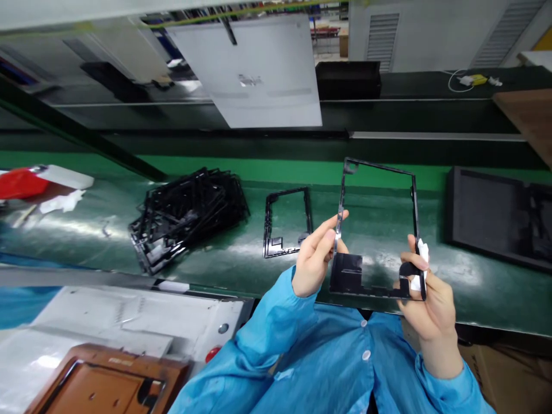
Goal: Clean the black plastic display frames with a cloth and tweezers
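Note:
A thin black plastic frame [348, 275] is held up above the green bench, its open middle showing the surface behind. My left hand [314, 253] pinches its left side between thumb and fingers. At its lower right corner, my right hand [431, 296] grips the frame, and a crumpled white cloth or tissue [423, 259] is pressed in those fingers against the edge. Just left of my left hand, another black frame [267, 224] lies flat on the bench. Farther left is a jumbled pile of similar black frames [190, 210].
A black tray [487, 210] sits at the right of the green bench [233, 259]. Red material [21, 183] and white scraps lie far left. Below left stands a white machine [172, 310] with a brown fixture [103, 374]. A white board [267, 75] hangs beyond the bench.

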Demonstrator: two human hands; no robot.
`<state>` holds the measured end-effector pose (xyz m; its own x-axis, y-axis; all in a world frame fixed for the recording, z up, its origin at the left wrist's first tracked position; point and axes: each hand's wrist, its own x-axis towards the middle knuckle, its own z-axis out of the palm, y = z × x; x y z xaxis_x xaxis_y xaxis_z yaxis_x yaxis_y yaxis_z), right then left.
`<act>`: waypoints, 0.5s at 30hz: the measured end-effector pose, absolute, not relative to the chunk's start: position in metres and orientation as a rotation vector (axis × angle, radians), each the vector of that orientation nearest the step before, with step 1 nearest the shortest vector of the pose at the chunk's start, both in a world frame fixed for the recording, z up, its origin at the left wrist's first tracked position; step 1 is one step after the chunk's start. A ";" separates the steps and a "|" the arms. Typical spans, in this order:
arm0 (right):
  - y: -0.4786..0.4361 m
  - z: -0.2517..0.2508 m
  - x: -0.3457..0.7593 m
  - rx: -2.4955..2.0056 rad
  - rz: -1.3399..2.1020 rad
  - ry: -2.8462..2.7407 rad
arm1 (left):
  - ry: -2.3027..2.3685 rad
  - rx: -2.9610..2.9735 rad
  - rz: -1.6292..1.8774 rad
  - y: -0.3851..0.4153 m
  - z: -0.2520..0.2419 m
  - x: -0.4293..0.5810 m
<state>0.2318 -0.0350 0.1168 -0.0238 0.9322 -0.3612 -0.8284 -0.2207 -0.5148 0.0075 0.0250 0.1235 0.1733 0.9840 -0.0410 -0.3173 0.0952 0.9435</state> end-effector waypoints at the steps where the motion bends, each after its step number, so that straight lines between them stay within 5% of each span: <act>1: -0.037 0.115 0.231 -0.751 1.640 -0.181 | 0.887 0.986 1.189 0.026 0.126 0.008; 15: -0.053 0.112 0.228 -0.758 1.681 -0.032 | 0.819 0.919 1.205 0.023 0.132 0.009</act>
